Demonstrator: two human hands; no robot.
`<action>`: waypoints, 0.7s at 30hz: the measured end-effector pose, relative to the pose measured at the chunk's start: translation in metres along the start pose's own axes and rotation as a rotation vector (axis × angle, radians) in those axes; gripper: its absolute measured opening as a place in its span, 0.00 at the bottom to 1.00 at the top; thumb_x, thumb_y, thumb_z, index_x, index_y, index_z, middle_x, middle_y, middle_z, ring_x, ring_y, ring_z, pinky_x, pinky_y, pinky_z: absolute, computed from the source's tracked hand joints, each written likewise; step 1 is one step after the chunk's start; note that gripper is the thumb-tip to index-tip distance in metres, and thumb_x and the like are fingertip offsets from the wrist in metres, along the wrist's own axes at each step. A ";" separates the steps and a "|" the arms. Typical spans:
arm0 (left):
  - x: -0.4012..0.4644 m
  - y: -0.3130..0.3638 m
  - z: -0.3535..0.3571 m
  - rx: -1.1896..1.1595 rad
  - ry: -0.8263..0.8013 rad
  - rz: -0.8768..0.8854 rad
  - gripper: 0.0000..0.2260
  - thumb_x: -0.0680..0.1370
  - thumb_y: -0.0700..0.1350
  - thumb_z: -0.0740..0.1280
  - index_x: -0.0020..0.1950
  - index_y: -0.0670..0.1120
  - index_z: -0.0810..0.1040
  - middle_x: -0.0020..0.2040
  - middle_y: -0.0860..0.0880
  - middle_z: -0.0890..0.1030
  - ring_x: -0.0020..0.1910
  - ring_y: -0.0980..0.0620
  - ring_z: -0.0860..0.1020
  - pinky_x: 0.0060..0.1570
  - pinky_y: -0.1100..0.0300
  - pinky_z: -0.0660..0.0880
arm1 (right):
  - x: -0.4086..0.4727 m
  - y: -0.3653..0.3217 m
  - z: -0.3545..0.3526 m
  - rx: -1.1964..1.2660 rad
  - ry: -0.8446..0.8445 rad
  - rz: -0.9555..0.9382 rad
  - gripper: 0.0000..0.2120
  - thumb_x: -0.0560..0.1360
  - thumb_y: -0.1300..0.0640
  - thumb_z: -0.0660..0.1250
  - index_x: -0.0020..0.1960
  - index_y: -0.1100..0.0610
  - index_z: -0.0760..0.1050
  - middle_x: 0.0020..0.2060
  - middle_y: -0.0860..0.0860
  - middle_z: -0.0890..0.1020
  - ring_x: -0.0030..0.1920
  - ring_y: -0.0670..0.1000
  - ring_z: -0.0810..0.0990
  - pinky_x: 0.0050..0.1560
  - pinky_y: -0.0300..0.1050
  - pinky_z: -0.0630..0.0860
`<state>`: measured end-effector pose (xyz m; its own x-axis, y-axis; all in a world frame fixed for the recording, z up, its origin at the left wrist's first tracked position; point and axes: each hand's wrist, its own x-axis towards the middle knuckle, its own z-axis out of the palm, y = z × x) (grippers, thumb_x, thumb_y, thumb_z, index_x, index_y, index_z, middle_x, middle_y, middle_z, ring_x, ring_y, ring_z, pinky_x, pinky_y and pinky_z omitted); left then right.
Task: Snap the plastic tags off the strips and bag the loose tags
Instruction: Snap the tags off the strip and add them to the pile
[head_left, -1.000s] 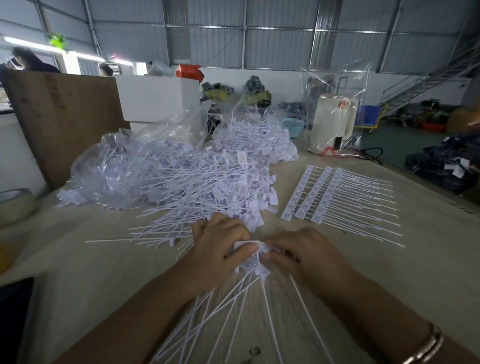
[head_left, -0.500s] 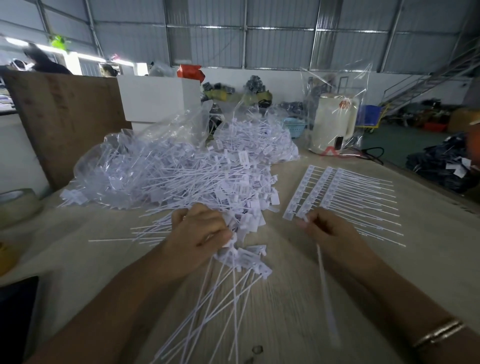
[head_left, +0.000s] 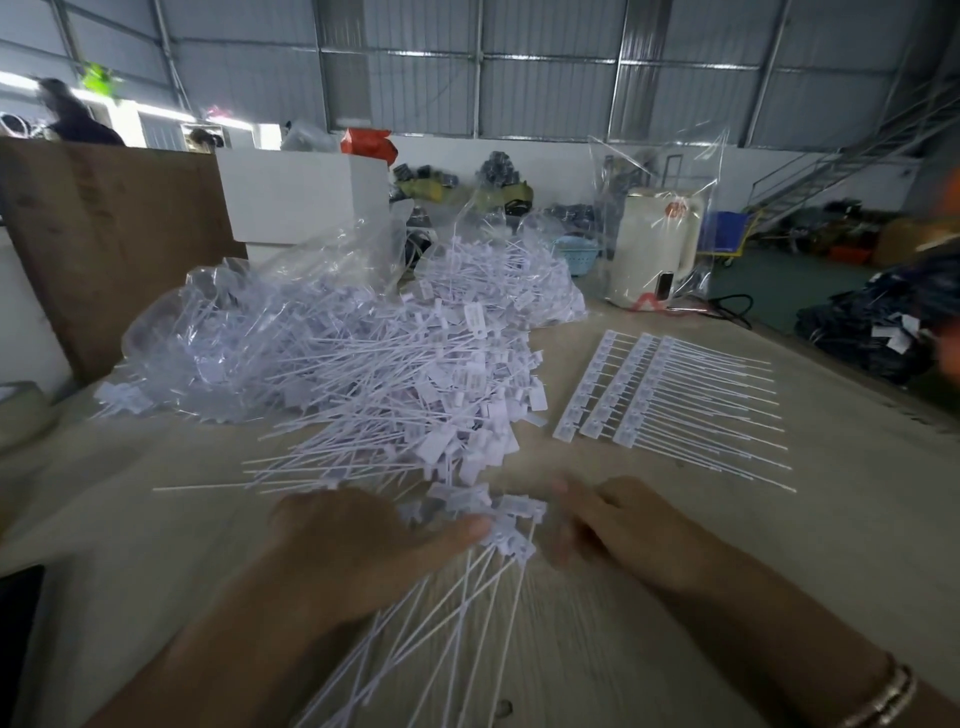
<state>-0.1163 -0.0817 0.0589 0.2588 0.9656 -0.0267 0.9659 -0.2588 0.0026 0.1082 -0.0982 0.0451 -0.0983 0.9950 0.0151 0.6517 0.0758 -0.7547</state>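
Observation:
My left hand (head_left: 353, 551) grips a bundle of white plastic tags (head_left: 511, 530) by their heads, its thumb pressed against them; their thin tails fan out toward me. My right hand (head_left: 623, 530) is at the right side of the bundle, its fingers blurred beside the heads, so its grip is unclear. Behind lies a large loose pile of tags (head_left: 415, 395). Three unbroken strips of tags (head_left: 649, 395) lie side by side to the right. A clear bag stuffed with tags (head_left: 218, 332) sits at the back left, another bag (head_left: 519, 280) behind the pile.
The wooden table (head_left: 779, 545) has bare surface at the right. A white kettle in a clear bag (head_left: 654, 249) stands at the back. A tape roll (head_left: 21, 410) sits at the left edge, a brown board (head_left: 104, 234) and white box (head_left: 301, 192) behind.
My right hand, which had swung right toward the strips with one tag, has come back to the bundle. My left hand has kept hold of the bundle and shifted slightly toward me.

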 end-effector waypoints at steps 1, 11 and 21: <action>-0.003 0.005 0.001 0.029 -0.066 0.019 0.48 0.51 0.83 0.33 0.34 0.47 0.74 0.32 0.54 0.73 0.40 0.56 0.75 0.47 0.56 0.67 | -0.001 -0.002 0.004 0.033 -0.079 -0.031 0.27 0.75 0.38 0.50 0.29 0.50 0.79 0.25 0.45 0.76 0.28 0.42 0.73 0.38 0.34 0.68; -0.005 0.015 0.013 0.083 0.073 0.203 0.17 0.78 0.59 0.54 0.61 0.51 0.67 0.59 0.50 0.75 0.60 0.47 0.75 0.55 0.56 0.70 | 0.006 -0.004 0.012 0.231 0.101 -0.178 0.25 0.70 0.36 0.49 0.34 0.46 0.81 0.23 0.43 0.72 0.27 0.41 0.69 0.33 0.32 0.68; 0.045 -0.009 -0.060 -0.484 0.669 0.282 0.11 0.79 0.53 0.58 0.41 0.52 0.60 0.30 0.55 0.68 0.27 0.60 0.68 0.26 0.63 0.61 | 0.017 0.020 -0.011 0.433 0.409 -0.072 0.27 0.79 0.44 0.50 0.38 0.56 0.81 0.26 0.49 0.75 0.28 0.43 0.72 0.31 0.33 0.70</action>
<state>-0.1126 -0.0346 0.1181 0.2899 0.7196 0.6310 0.7220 -0.5972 0.3494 0.1283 -0.0788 0.0377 0.2226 0.9390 0.2621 0.2802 0.1959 -0.9397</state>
